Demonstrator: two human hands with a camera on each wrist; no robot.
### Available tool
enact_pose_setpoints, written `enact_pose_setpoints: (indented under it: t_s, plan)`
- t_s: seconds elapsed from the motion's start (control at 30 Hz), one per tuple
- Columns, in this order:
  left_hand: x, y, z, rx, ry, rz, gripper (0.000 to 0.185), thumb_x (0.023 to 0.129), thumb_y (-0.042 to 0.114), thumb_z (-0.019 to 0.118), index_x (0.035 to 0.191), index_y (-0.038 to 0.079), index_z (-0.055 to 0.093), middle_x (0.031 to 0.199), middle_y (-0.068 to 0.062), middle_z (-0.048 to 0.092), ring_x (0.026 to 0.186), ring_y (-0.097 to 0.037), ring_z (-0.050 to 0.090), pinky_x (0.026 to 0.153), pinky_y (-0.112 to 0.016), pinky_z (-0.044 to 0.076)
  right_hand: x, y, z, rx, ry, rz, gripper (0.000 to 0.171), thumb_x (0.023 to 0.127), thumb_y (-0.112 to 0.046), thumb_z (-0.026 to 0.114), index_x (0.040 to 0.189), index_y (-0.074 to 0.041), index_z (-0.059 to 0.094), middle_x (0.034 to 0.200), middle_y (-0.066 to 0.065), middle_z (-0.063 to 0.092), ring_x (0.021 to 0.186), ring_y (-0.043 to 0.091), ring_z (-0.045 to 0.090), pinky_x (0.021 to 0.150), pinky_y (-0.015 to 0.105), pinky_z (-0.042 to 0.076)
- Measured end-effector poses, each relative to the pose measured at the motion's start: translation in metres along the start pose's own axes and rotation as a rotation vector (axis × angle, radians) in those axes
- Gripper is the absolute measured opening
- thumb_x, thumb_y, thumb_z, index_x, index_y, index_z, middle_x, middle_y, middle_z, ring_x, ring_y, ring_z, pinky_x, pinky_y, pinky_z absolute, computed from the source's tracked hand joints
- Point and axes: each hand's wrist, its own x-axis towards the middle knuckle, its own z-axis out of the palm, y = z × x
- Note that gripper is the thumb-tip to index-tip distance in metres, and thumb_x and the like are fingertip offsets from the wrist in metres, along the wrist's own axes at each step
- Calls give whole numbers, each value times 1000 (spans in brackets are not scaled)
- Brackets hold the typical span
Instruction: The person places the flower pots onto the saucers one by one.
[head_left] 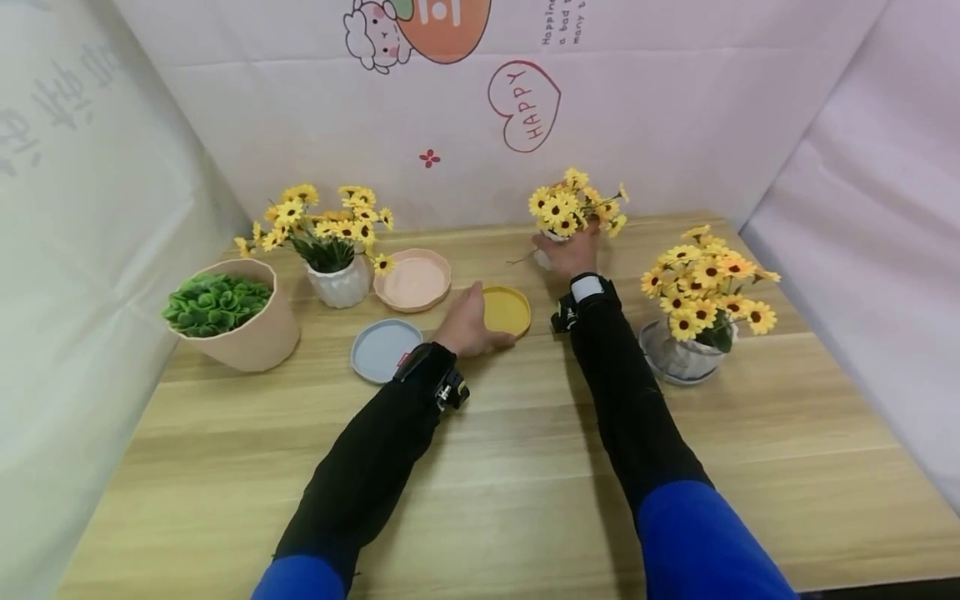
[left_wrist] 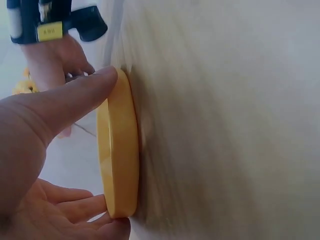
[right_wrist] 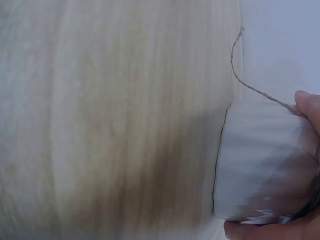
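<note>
Starting at the left of the wooden table point(head_left: 525, 500): a beige pot of green succulents point(head_left: 228, 315), then a white pot of yellow daisies point(head_left: 330, 242), a pink saucer point(head_left: 413, 279) and a grey-blue saucer point(head_left: 384, 348) in front of it.

The left hand point(head_left: 468, 323) is stretched forward, black sleeve lying low over the table, and it's got the yellow saucer point(head_left: 507, 311) by the rim. The left wrist view shows the thumb point(left_wrist: 75, 95) pressed on one edge and the other fingers point(left_wrist: 75, 200) curled under the opposite edge, so it's a proper pinch across the saucer, which sits flat on the table near the middle.

The right hand point(head_left: 570, 254) reaches further back, arm nearly straight, fingers wrapped around a small white ribbed pot point(right_wrist: 265, 165) of yellow daisies near the back wall. Bit of twine point(right_wrist: 250, 85) trails off it.

Far right, another daisy pot point(head_left: 693, 333) sits on a saucer.
</note>
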Motion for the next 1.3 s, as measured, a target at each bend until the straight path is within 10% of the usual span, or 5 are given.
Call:
enact_pose_setpoints:
  t_s: [0.87,1.3]
  plan:
    - [-87,-28,0,-9,-22,178,115,83,32,92,165,-5,20,168,-28,33,157,-40,34,131,-53,31,1,-6,-8,-21,39,-103,82,101,-33,71,168,-12,28,174,29,-10,162,47,11,133,53,25]
    - [-96,-39,4,-30,-22,137,118,83,37,92,167,0,18,172,-23,29,159,-38,31,132,-54,29,3,0,-3,-20,-35,-94,85,101,-34,70,169,-13,23,173,28,-16,163,43,10,133,52,26]
